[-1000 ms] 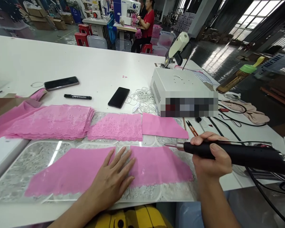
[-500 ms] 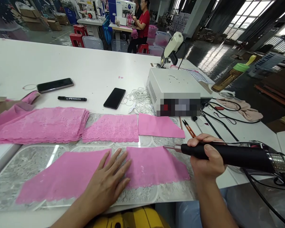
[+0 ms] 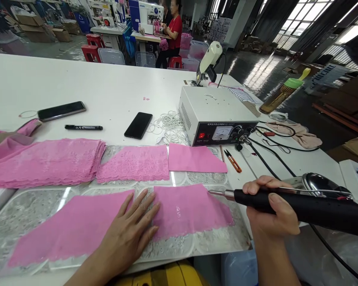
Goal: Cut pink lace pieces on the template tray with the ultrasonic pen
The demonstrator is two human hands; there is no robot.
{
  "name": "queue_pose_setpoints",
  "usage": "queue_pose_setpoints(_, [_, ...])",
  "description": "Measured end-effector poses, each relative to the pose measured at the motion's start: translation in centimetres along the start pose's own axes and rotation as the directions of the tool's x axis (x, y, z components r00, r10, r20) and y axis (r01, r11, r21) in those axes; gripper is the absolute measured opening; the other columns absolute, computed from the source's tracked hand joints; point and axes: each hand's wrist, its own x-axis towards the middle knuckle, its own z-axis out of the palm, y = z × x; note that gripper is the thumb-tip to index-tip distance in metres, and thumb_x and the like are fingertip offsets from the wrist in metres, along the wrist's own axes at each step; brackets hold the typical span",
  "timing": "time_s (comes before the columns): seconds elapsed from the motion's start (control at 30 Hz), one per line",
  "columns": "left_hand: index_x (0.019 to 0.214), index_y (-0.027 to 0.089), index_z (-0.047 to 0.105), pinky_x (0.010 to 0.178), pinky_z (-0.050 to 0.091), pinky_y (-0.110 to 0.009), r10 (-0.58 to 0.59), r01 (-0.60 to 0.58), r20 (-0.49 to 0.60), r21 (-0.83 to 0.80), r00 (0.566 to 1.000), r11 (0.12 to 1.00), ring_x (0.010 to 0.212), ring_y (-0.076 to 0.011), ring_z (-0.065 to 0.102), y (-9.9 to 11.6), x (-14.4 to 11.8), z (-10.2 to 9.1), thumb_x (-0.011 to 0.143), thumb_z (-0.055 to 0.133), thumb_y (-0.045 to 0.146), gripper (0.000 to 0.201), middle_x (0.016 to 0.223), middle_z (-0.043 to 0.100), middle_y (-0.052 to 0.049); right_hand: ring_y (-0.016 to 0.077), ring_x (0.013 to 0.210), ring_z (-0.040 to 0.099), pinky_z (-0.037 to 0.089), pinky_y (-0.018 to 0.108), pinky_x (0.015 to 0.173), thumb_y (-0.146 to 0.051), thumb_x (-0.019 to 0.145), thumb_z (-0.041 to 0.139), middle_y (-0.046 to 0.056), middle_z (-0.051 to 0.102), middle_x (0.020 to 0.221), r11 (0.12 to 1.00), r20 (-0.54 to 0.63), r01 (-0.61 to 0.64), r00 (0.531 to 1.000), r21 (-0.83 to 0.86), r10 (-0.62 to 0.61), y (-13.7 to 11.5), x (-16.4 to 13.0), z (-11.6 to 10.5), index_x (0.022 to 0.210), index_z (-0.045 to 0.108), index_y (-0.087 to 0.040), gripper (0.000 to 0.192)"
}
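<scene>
My left hand [image 3: 133,226] lies flat with fingers spread over the gap between two pink fabric pieces. Its fingertips press near the inner edges of the left piece [image 3: 77,226] and the right piece [image 3: 191,210]. In my right hand [image 3: 270,206] is a black-handled ultrasonic welding pen [image 3: 247,198] with a thin metal tip, pointing left. That tip is at the slanted upper right edge of the right piece; whether it touches the cloth I cannot tell. Behind lie a pink lace piece [image 3: 137,163] and a plain pink piece [image 3: 197,158], side by side.
A grey control box [image 3: 219,105] with cables stands behind. A stack of pink lace [image 3: 44,161], two phones [image 3: 139,125], a marker [image 3: 83,127], white cord [image 3: 173,123] and orange thread snips [image 3: 233,161] lie around. A person in red [image 3: 173,33] works at a sewing machine.
The welding pen in my right hand has shifted right and slightly down, its tip now at the slanted edge's upper part. My left hand stays flat on the cloth. The whole view has shifted slightly.
</scene>
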Motion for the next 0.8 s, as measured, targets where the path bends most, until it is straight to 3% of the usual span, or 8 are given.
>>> queue_pose_setpoints(0.43, [0.143, 0.018, 0.049, 0.125, 0.014, -0.044, 0.022, -0.021, 0.019, -0.011, 1.0, 1.0, 0.146, -0.0255, 0.032, -0.3, 0.2, -0.2, 0.097, 0.051, 0.029, 0.048, 0.149, 0.048, -0.008, 0.0117, 0.054, 0.056, 0.051, 0.031, 0.052, -0.023, 0.066, 0.062, -0.001, 0.057, 0.073, 1.0, 0.07, 0.003, 0.998, -0.008, -0.003, 0.3, 0.1, -0.6, 0.075, 0.059, -0.019, 0.01])
queue_pose_setpoints(0.57, [0.147, 0.02, 0.043, 0.123, 0.021, -0.045, 0.023, -0.023, 0.0, -0.032, 1.0, 0.999, 0.144, -0.026, 0.035, -0.4, 0.2, -0.1, 0.097, 0.049, 0.031, 0.052, 0.147, 0.05, -0.008, 0.0113, 0.053, 0.055, 0.05, 0.031, 0.051, -0.023, 0.064, 0.062, -0.001, 0.057, 0.075, 1.0, 0.018, -0.004, 1.0, 0.016, 0.003, -0.1, 0.3, -1.4, 0.076, 0.061, -0.019, 0.013])
queue_pose_setpoints(0.8, [0.146, 0.019, 0.045, 0.125, 0.014, -0.043, 0.048, -0.048, 0.0, -0.035, 0.999, 0.998, 0.147, -0.0253, 0.03, -0.5, 0.4, -0.1, 0.096, 0.05, 0.03, 0.052, 0.148, 0.05, -0.007, 0.0112, 0.052, 0.053, 0.047, 0.03, 0.047, -0.026, 0.063, 0.062, 0.0, 0.056, 0.076, 1.0, -0.038, 0.015, 0.999, 0.008, -0.015, -1.2, 0.1, -3.3, 0.076, 0.063, -0.019, 0.015])
